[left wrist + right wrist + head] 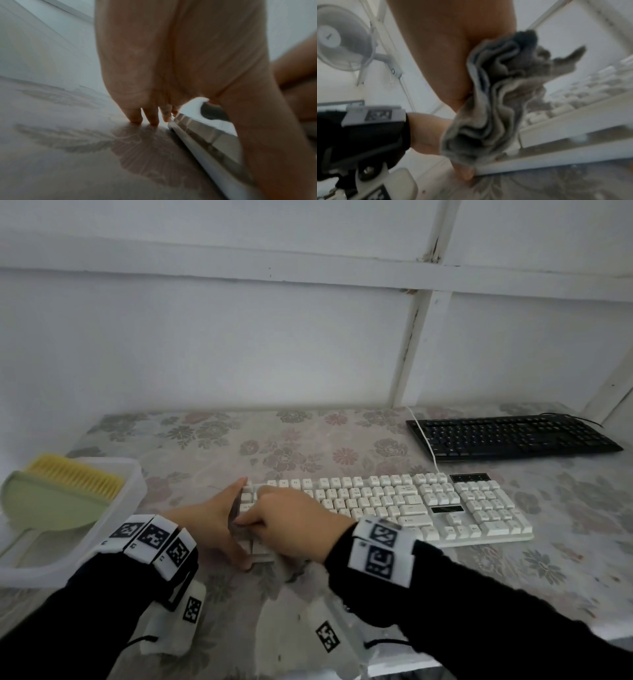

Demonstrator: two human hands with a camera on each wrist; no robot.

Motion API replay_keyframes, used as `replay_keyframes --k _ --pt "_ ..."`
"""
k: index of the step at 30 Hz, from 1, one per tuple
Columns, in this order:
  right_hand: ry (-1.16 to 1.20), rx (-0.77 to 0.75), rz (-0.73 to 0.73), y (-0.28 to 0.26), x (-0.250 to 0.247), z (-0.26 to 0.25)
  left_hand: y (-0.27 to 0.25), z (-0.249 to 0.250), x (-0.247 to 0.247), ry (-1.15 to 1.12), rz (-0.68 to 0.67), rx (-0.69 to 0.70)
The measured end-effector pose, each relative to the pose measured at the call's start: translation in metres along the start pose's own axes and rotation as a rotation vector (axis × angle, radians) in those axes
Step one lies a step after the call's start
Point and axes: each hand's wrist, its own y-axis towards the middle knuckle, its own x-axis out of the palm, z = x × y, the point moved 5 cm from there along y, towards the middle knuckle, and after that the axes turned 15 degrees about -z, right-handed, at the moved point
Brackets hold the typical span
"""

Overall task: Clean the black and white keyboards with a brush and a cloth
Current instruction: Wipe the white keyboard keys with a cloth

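The white keyboard (404, 503) lies across the middle of the flowered table. My left hand (219, 518) lies with straight fingers against its left end, fingertips (137, 119) on the tablecloth beside the keyboard's edge (197, 143). My right hand (291, 522) grips a bunched grey cloth (496, 102) over the keyboard's left keys; in the head view only a sliver of cloth (236, 518) shows between the hands. The black keyboard (510, 436) sits at the back right. The brush (68, 484), green with yellow bristles, lies in a white tray at the left.
The white plastic tray (113, 529) stands at the table's left edge. A white cable (426, 440) runs from the white keyboard past the black one to the wall. A fan (342, 46) shows in the right wrist view. White panelled wall behind the table.
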Motion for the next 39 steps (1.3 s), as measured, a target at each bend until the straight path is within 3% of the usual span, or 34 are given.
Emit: replay_keyframes --k 4,10,26,33,39 --pt "-0.082 0.047 -0.016 0.013 0.010 0.000 -0.001 0.000 0.000 0.007 0.005 -0.002" --pt "-0.021 0.056 0.050 -0.023 0.013 0.046 -0.003 0.002 0.000 -0.034 -0.048 -0.001" --pt "0.023 0.399 0.024 -0.116 0.006 0.133 -0.006 0.006 0.002 -0.058 -0.061 0.041" --pt "0.049 0.227 0.121 -0.094 0.016 0.102 -0.005 0.004 0.001 -0.058 -0.056 0.029" --pt "0.048 0.263 0.144 -0.112 0.019 0.123 -0.005 0.002 0.001 -0.056 -0.057 0.029"
